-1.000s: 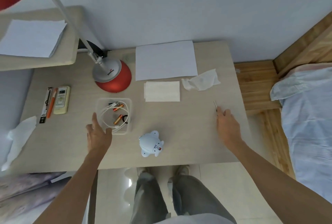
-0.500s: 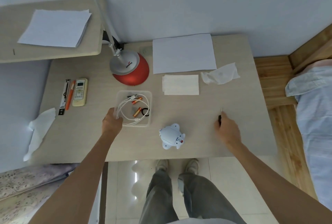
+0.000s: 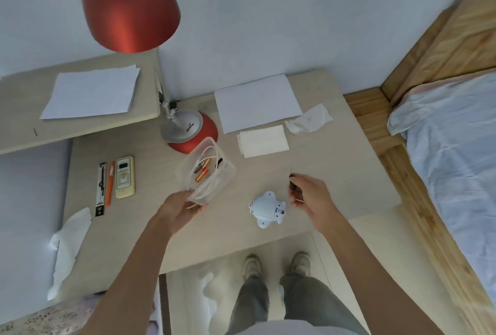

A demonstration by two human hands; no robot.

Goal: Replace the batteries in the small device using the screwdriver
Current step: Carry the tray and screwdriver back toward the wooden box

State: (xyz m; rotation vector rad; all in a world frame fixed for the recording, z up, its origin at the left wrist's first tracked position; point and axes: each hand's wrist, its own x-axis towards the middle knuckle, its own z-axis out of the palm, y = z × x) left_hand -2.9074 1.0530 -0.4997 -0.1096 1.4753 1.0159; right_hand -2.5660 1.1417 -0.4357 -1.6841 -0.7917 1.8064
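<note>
Red lamp [image 3: 130,10], white device [image 3: 267,209], orange batteries [image 3: 201,175].

My desk, counted

At twelve o'clock: one red lamp [image 3: 188,130], two paper sheets [image 3: 256,102]. One clear container [image 3: 206,171] with two orange batteries [image 3: 201,175]; one white device [image 3: 267,208]; one remote [image 3: 124,177].

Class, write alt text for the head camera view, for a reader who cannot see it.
Seen from above, a person's left hand lifts a clear tub of batteries and cable, tilted, off a desk, while the right hand holds a small screwdriver. A white toy device lies between the hands, below a red lamp.
</note>
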